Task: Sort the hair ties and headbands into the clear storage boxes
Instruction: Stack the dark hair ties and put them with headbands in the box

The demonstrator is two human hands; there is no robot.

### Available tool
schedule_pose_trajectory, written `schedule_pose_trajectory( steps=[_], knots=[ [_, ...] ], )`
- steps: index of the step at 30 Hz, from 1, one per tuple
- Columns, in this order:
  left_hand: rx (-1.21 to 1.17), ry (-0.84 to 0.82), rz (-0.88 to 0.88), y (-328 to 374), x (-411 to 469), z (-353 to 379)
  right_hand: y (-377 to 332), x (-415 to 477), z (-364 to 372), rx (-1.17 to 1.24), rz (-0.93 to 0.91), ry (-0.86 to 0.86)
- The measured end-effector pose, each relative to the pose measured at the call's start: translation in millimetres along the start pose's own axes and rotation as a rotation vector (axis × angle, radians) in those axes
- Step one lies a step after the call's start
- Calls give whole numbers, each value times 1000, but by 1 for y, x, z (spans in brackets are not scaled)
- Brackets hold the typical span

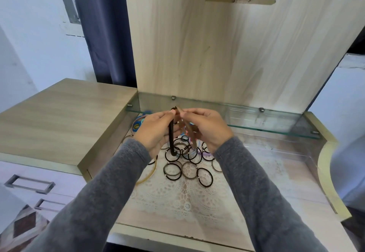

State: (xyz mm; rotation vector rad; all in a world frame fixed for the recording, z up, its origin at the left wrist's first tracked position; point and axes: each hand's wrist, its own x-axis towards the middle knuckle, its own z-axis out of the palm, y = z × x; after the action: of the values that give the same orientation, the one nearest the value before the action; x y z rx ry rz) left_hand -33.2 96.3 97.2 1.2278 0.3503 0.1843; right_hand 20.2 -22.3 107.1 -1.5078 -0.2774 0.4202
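Glass shelf (266, 120) against a wood back panel (217, 54), white lace mat (177, 198) (doily-patterned) below, blue curtain (102, 34) left

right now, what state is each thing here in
left hand, pinching black headband, upright
right hand, pinching brown headband
hair ties, loose on lace mat
clear storage box, at right, no ties visible inside
drawers, shut

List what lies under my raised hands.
Round black elastic hair ties heaped on the white lace mat, with pastel ties among them. The left hand, gripping a dark brown headband, and right hand, pinching a tan headband, hide the heap's far part.
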Motion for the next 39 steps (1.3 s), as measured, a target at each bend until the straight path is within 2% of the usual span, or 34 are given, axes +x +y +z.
schedule_pose_trajectory(
  steps=[5, 14, 20, 23, 27, 34, 39],
  knots=[
    [-5, -7, -8, 0, 0, -3, 8, 1, 11, 30, -15, -37],
    [-38, -10, -37, 1, -4, -11, 18, 9, 22, -65, -46, -81],
    [-30, 48, -67, 2, -4, -28, 15, 10, 25, -76, -82, -56],
    [-64, 70, -70, 7, -4, -41, 17, 15, 21, -103, -73, 13],
    [-106, 114, -70, 16, -7, -59, 49, 30, 19, -409, -4, 59],
    [-135, 154, -50, 26, -15, -85, 94, 39, 47, -1030, 133, -79],
    [-95, 156, -46, 26, -20, -98, 97, 35, 66, -1224, 88, -103]
  ],
)
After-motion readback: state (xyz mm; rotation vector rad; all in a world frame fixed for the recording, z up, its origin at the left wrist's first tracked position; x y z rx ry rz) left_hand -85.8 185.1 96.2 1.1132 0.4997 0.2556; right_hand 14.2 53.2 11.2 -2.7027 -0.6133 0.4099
